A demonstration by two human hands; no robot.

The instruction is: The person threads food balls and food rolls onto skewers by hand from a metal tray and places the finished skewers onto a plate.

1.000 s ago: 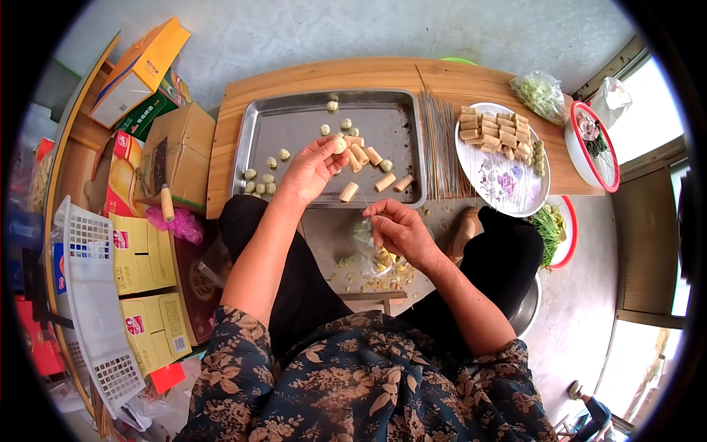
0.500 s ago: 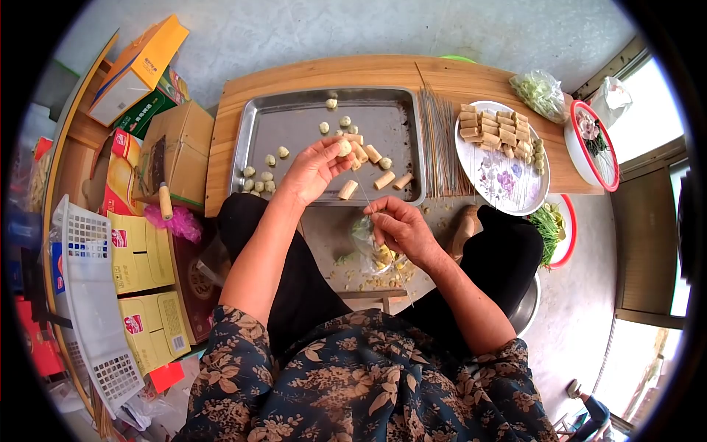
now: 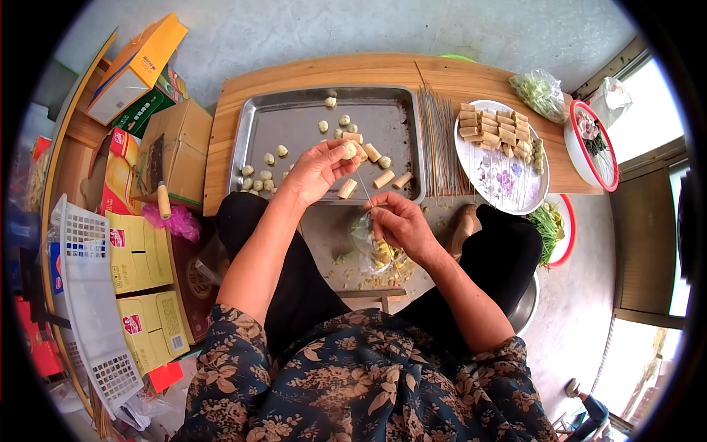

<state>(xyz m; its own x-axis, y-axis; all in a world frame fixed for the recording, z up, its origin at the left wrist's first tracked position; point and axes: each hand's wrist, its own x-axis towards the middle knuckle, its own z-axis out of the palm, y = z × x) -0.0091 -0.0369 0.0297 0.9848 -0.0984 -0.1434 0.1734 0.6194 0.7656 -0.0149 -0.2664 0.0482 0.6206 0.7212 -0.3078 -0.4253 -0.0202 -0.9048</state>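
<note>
A pale, speckled ball [image 3: 348,150] is pinched in the fingertips of my left hand [image 3: 315,173], over the front of the metal tray [image 3: 291,121]. My right hand [image 3: 398,225], lower and to the right, grips a thin skewer [image 3: 362,184]. The skewer's upper end points at the ball, and its lower part runs down past my hand. More speckled balls [image 3: 266,175] and several short beige rolls [image 3: 383,179] lie in the tray. Right of the tray is a bundle of thin skewers [image 3: 440,151].
An oval plate [image 3: 490,180] holds stacked beige rolls [image 3: 497,131] and skewered pieces. Beyond it are a bag of greens [image 3: 541,94] and a red-rimmed basin [image 3: 617,166]. Boxes [image 3: 190,140], a knife [image 3: 160,180] and a white plastic basket [image 3: 99,317] stand at left. A plastic bag [image 3: 362,237] lies below my hands.
My left hand has shifted slightly right with the ball. The skewer in my right hand is closer to the ball, its lower end drawn up a little.
</note>
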